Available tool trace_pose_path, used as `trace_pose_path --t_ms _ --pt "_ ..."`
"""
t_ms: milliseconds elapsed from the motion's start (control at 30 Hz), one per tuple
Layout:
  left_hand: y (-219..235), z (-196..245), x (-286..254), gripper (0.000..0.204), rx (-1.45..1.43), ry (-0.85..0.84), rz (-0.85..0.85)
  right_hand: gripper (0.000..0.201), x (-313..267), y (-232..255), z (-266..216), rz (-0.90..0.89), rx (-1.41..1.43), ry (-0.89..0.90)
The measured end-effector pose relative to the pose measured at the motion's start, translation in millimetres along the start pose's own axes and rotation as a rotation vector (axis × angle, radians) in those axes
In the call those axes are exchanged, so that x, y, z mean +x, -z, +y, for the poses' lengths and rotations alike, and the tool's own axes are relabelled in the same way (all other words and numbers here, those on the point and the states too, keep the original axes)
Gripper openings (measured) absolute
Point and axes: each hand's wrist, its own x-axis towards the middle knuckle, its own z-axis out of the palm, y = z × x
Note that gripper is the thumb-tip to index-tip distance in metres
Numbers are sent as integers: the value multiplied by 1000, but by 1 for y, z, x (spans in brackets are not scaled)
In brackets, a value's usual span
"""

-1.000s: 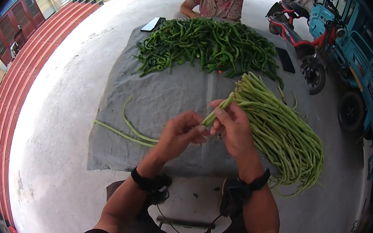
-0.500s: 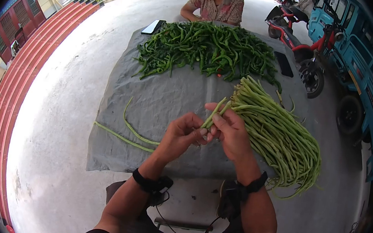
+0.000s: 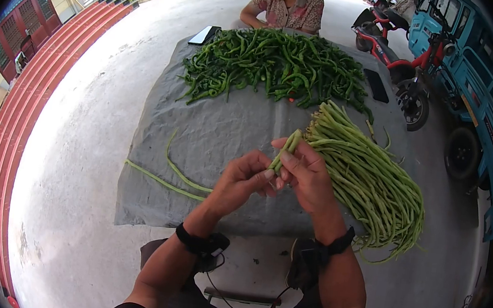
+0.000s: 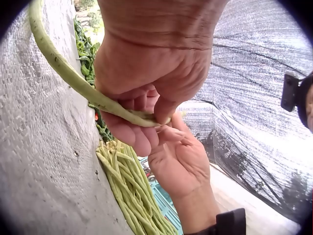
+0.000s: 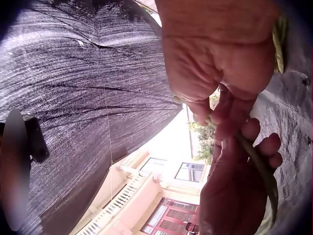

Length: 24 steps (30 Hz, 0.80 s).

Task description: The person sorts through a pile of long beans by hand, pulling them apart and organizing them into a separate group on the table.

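Note:
Between the two hands, over the middle of the grey cloth point(image 3: 202, 113), are the short ends of long green beans point(image 3: 286, 149). The left hand point(image 3: 238, 180) pinches them between thumb and fingers; in the left wrist view a bean point(image 4: 78, 85) runs back from its fingertips. The right hand point(image 3: 311, 179) pinches the same beans a little higher, its fingertips close against the left ones. Two long bean tails point(image 3: 165, 181) trail on the cloth to the left. Beside the right hand lies a large bundle of long beans point(image 3: 370, 179). Hands partly cover the held beans.
A heap of green peppers point(image 3: 280, 64) spreads along the far side, with a phone point(image 3: 375, 85) at its right and a white-and-black item point(image 3: 204, 35) at its left. A person point(image 3: 289, 5) sits opposite. Red two-wheeler point(image 3: 389, 55) and blue vehicle point(image 3: 481, 88) stand right.
The bean ends between the fingers have drawn closer together, side by side. The trailing tails have shifted slightly. Both hands stay near the same place.

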Motion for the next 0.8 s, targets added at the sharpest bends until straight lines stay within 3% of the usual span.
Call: trace_pose_path --t_ms 300,500,600,800 --pt "-3 -6 2 21 20 -20 28 24 -1 -1 -9 52 -110 28" --pt "-9 3 1 24 408 15 148 21 -2 9 -13 123 -55 112" --pt "-11 4 2 23 537 -80 173 20 0 11 -8 152 -17 135" --pt "-8 2 1 23 617 -48 153 17 0 3 -6 176 -47 79"
